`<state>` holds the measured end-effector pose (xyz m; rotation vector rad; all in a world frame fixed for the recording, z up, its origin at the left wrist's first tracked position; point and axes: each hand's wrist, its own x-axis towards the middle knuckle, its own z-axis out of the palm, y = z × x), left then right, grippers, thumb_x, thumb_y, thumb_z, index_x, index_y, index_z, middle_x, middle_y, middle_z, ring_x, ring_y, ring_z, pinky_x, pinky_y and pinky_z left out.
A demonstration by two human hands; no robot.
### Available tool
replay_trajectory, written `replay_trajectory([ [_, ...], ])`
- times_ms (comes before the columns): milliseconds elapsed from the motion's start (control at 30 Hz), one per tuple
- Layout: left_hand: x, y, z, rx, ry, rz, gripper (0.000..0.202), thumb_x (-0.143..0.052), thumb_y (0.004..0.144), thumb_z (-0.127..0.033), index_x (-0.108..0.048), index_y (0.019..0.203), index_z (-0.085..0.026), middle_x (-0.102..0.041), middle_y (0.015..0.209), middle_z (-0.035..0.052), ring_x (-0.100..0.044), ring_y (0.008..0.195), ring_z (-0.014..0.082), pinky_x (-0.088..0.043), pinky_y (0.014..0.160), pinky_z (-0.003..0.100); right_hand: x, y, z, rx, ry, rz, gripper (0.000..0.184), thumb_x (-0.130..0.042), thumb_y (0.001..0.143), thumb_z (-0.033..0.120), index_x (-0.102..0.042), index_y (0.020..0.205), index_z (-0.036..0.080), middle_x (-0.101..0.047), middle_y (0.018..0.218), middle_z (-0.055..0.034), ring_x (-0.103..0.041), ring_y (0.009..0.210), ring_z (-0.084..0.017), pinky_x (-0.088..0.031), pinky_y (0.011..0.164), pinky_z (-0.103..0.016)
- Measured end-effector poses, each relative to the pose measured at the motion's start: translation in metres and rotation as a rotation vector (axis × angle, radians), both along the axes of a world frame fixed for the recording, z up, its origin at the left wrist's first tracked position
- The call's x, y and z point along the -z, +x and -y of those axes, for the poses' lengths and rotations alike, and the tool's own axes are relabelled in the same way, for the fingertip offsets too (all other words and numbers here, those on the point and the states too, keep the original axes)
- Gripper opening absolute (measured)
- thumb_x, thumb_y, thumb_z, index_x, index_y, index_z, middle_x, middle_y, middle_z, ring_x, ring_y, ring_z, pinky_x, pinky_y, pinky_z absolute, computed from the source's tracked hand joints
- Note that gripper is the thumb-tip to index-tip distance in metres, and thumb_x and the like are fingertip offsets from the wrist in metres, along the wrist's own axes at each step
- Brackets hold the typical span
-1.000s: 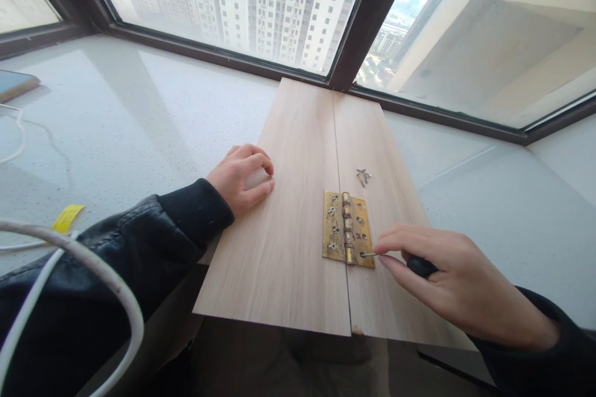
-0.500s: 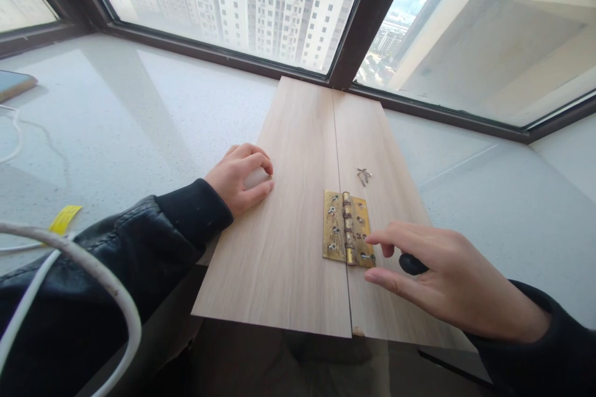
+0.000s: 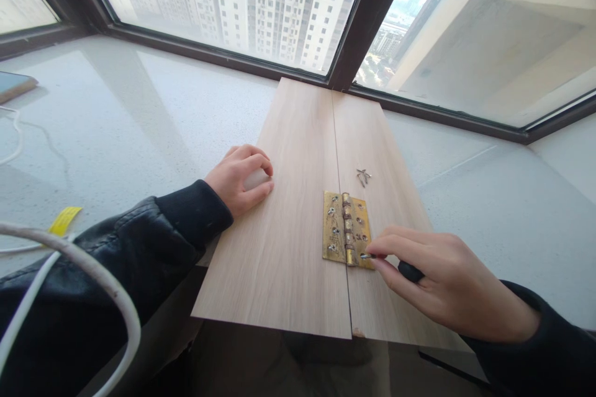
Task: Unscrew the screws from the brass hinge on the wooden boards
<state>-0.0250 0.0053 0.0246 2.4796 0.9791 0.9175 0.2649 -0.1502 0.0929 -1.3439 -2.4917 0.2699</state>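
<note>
A worn brass hinge (image 3: pixel 347 229) lies across the seam between two pale wooden boards (image 3: pixel 298 136). Its left leaf has screws in its holes; the right leaf shows open holes. Thumb and forefinger of my right hand (image 3: pixel 437 267) pinch a small screw (image 3: pixel 367 255) at the lowest hole of the right leaf. Tucked in the same palm is a black handle (image 3: pixel 410 271), mostly hidden by the fingers. My left hand (image 3: pixel 242 178) rests on the left board's edge, fingers bent and thumb apart, holding nothing.
Several loose screws (image 3: pixel 363 177) lie on the right board above the hinge. A white cable (image 3: pixel 107 279) loops across the lower left, near a yellow tag (image 3: pixel 65 221). A phone-like slab (image 3: pixel 16 85) sits on the white sill (image 3: pixel 162 99). Dark window frames (image 3: pixel 342 77) stand behind the boards.
My right thumb and forefinger have closed on the screw at the hinge's lowest right hole, and the screw has tilted slightly. My left hand has stayed put.
</note>
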Motion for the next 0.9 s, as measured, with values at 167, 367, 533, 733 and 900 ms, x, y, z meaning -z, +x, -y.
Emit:
replay_trajectory([
  [167,0.000,0.000,0.000,0.001,-0.007,0.002,0.014,-0.058,0.086,-0.029,-0.064,0.089,-0.017,-0.063,0.107,0.0086,-0.057,0.104,0.0241,-0.044,0.100,0.044,-0.002,0.002,0.002,0.025,-0.028,-0.078,0.015,-0.050,0.091,0.010,-0.061,0.092,0.021,-0.066,0.081,-0.0037,-0.061,0.065,-0.014,-0.048,0.056,-0.028],
  [367,0.000,0.000,0.001,0.000,-0.012,0.001,0.015,-0.057,0.086,-0.030,-0.064,0.090,-0.017,-0.063,0.108,0.0090,-0.057,0.104,0.0247,-0.045,0.099,0.045,-0.012,0.019,-0.022,0.272,0.107,-0.115,0.011,-0.059,0.090,0.025,-0.070,0.090,0.022,-0.074,0.090,-0.0041,-0.069,0.077,-0.020,-0.054,0.069,-0.034],
  [533,0.000,0.000,0.000,0.004,-0.010,0.001,0.014,-0.057,0.087,-0.029,-0.063,0.090,-0.017,-0.063,0.107,0.0085,-0.057,0.103,0.0246,-0.044,0.100,0.045,-0.005,0.030,-0.062,0.511,0.024,-0.096,0.020,-0.062,0.083,0.037,-0.074,0.085,0.021,-0.073,0.077,-0.0044,-0.065,0.064,-0.022,-0.050,0.061,-0.039],
  [733,0.000,0.000,0.000,0.002,-0.015,0.010,0.013,-0.057,0.086,-0.028,-0.064,0.090,-0.017,-0.063,0.108,0.0084,-0.057,0.104,0.0244,-0.045,0.099,0.045,0.008,0.028,-0.100,0.488,-0.018,-0.072,0.017,-0.064,0.079,0.034,-0.075,0.078,0.022,-0.074,0.079,-0.0030,-0.066,0.072,-0.022,-0.050,0.072,-0.039],
  [900,0.001,0.000,0.000,0.000,-0.019,0.009,0.013,-0.058,0.086,-0.028,-0.064,0.091,-0.018,-0.063,0.108,0.0081,-0.057,0.104,0.0242,-0.045,0.100,0.045,0.010,0.033,-0.101,0.508,0.035,-0.117,0.021,-0.064,0.082,0.038,-0.077,0.087,0.022,-0.075,0.087,-0.0042,-0.068,0.080,-0.024,-0.051,0.076,-0.040],
])
